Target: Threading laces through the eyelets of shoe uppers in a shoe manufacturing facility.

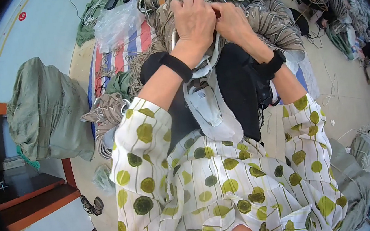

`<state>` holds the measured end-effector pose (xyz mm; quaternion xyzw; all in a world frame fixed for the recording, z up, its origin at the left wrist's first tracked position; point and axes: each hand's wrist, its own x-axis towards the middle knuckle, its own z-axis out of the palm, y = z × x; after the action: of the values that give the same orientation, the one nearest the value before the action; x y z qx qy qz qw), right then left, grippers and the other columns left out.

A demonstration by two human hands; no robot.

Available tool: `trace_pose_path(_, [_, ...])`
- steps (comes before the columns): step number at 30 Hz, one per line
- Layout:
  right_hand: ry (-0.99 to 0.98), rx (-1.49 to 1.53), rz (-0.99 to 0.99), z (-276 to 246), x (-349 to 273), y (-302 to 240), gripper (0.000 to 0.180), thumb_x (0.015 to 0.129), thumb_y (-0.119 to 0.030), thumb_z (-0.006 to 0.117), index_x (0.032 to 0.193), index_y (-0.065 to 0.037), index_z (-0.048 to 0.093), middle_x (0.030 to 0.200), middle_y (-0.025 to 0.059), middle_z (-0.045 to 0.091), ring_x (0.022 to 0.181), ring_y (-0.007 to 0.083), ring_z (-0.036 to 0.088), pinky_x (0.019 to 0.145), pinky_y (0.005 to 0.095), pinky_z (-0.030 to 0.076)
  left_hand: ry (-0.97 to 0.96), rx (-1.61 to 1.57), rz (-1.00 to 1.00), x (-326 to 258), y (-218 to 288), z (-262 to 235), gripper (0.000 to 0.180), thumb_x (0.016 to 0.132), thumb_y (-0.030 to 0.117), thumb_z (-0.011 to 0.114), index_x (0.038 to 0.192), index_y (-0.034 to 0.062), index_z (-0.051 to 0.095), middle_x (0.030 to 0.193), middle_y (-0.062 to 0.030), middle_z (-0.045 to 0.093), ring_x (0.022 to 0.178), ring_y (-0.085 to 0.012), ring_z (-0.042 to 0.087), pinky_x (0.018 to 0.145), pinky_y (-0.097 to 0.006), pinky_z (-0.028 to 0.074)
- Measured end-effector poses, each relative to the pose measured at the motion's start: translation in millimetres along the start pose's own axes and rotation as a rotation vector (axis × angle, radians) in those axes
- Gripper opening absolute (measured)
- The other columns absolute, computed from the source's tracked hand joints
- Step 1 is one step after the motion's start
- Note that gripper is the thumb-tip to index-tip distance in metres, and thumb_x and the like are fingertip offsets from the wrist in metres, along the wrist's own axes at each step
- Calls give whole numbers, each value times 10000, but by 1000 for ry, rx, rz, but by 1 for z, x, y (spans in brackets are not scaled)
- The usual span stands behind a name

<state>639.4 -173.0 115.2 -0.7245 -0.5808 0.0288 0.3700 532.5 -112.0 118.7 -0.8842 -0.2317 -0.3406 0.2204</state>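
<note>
Both hands work close together over a beige-and-white shoe upper [206,104] that lies along my lap between black-clad knees. My left hand [195,22] is closed, its fingers curled over the upper's far end. Beside it my right hand [232,21] is closed too, thumb and fingers pinched at the same piece. What exactly lies between the fingertips is hidden by the hands. White lining and a small pale label show on the near part of the upper. Bundled beige shoe uppers [274,25] are heaped just beyond and to the right of my hands.
A striped red, white and blue sheet [118,55] lies under the bundles, with a clear plastic bag [119,23] on it. To the left stand a full grey-green sack [47,112] and another stack of uppers [106,117]. More bundles and cloth [356,7] line the right side.
</note>
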Motion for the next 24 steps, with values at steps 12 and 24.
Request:
trace_pose_path(12, [275,-117,-543,-2,-3,-1,122,765,-136,634,870,-87,672,879,68,616,885,304,579,736,386,466,-522,-664,-283,11,-61,-43,233,713,260,584,719,35,646,697,-164,620,678,-345,616,602,-411,467])
trace_pose_path(24, [165,883,-53,-21,8,-15,165,844,-166,645,897,-10,662,750,-21,613,683,32,522,617,191,426,-23,-684,-75,-32,-46,-21,118,679,46,648,763,86,574,800,-68,516,779,-257,550,664,-360,441])
